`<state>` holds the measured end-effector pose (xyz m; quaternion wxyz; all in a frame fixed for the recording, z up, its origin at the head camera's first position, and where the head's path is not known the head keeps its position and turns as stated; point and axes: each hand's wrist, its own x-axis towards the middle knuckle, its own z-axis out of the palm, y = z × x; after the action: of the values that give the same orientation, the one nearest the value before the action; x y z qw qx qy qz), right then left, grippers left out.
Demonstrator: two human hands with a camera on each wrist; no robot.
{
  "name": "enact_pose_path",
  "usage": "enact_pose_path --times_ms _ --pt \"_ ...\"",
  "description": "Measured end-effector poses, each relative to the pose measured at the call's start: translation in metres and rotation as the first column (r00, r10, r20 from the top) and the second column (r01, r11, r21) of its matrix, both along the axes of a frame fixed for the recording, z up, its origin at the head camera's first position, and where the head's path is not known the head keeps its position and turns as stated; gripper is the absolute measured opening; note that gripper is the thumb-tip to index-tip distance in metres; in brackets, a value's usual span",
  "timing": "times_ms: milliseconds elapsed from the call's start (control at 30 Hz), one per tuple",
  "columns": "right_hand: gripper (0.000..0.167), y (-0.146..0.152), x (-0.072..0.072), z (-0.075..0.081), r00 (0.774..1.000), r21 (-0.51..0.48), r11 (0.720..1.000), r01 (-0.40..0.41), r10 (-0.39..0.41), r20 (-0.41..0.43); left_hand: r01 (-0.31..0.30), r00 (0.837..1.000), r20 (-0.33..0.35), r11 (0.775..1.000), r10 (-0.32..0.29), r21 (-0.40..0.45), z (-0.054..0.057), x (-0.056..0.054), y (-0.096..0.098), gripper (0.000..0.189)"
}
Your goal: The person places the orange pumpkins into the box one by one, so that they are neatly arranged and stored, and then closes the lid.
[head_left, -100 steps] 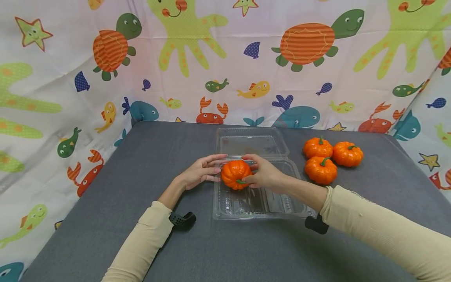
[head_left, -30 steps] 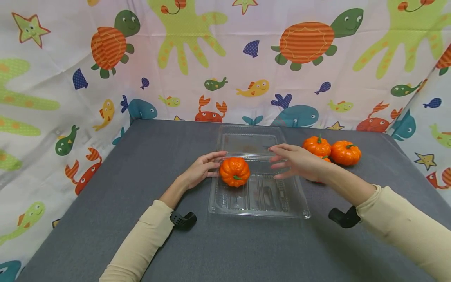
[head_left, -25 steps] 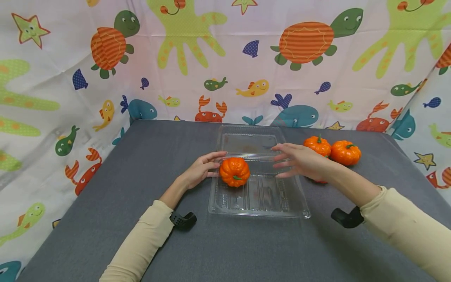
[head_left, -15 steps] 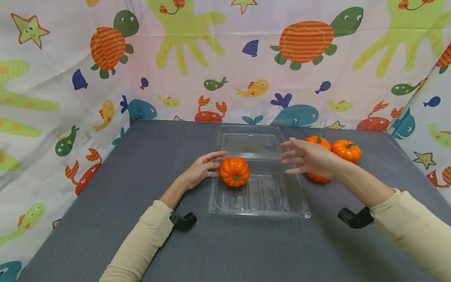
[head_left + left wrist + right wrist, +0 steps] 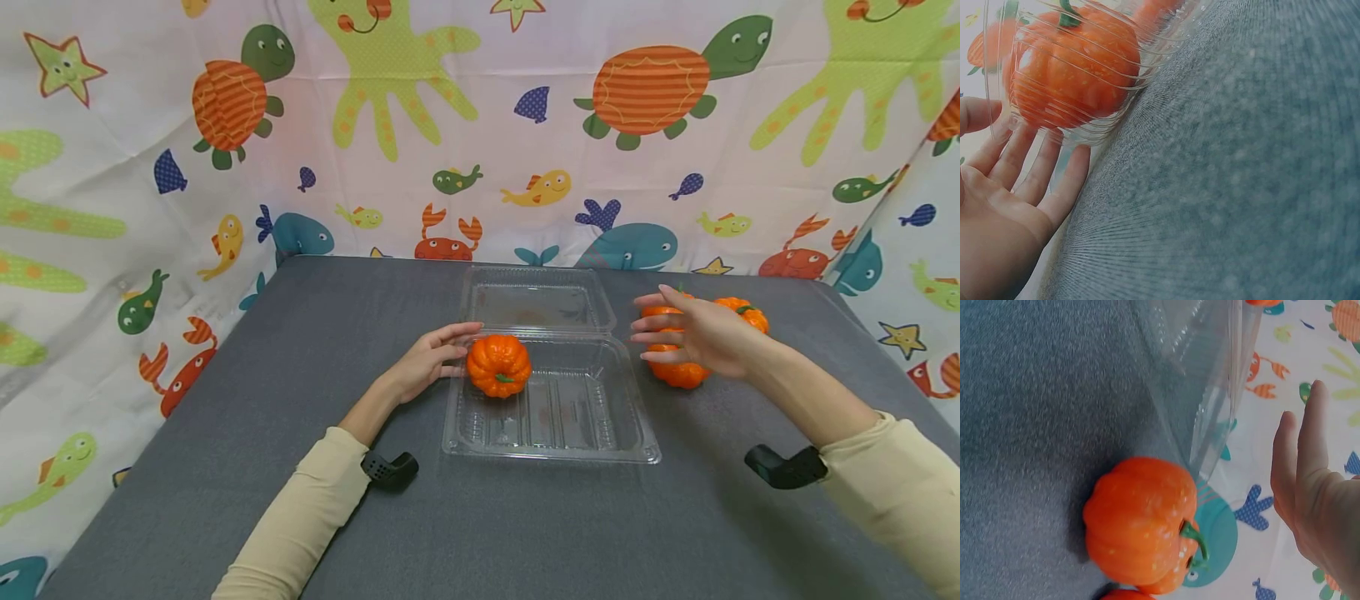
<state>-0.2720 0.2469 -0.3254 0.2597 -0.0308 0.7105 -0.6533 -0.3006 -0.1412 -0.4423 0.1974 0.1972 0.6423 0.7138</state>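
An orange toy pumpkin (image 5: pixel 498 367) with a green stem sits in the left part of a clear plastic clamshell container (image 5: pixel 555 454), whose lid (image 5: pixel 536 300) lies folded back. My left hand (image 5: pixel 422 365) is at the container's left side; in the left wrist view its straight fingers (image 5: pixel 1038 172) touch the clear wall beside the pumpkin (image 5: pixel 1075 69). My right hand (image 5: pixel 708 335), fingers extended and holding nothing, hovers over a group of 3 more pumpkins right of the container, partly hiding them. In the right wrist view the nearest pumpkin (image 5: pixel 1141 522) lies below that hand (image 5: pixel 1325 500).
A grey cloth (image 5: pixel 525 533) covers the table. Behind it and at both sides hangs a white curtain (image 5: pixel 420 100) printed with sea animals. Black wrist camera mounts (image 5: pixel 786 467) stick out under both forearms.
My right hand has let go of the pumpkin in the container and moved right, over the other pumpkins. The left hand has stayed at the container's left side.
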Motion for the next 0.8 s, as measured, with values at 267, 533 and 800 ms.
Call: enact_pose_path --times_ms 267,533,800 --pt "0.05 0.026 0.0 0.003 0.996 -0.132 0.989 0.071 -0.064 0.061 -0.001 1.0 0.003 1.0 0.001 0.0 -0.001 -0.001 0.0 0.048" --pt "0.05 0.056 -0.002 0.0 0.99 -0.2 0.973 0.112 -0.094 0.101 0.006 1.0 0.003 1.0 -0.006 0.005 -0.002 -0.001 -0.001 0.049" --pt "0.034 0.082 0.0 -0.008 0.99 -0.293 0.949 0.114 -0.084 0.112 0.007 1.0 -0.001 1.0 -0.007 0.004 -0.001 -0.001 0.0 0.049"
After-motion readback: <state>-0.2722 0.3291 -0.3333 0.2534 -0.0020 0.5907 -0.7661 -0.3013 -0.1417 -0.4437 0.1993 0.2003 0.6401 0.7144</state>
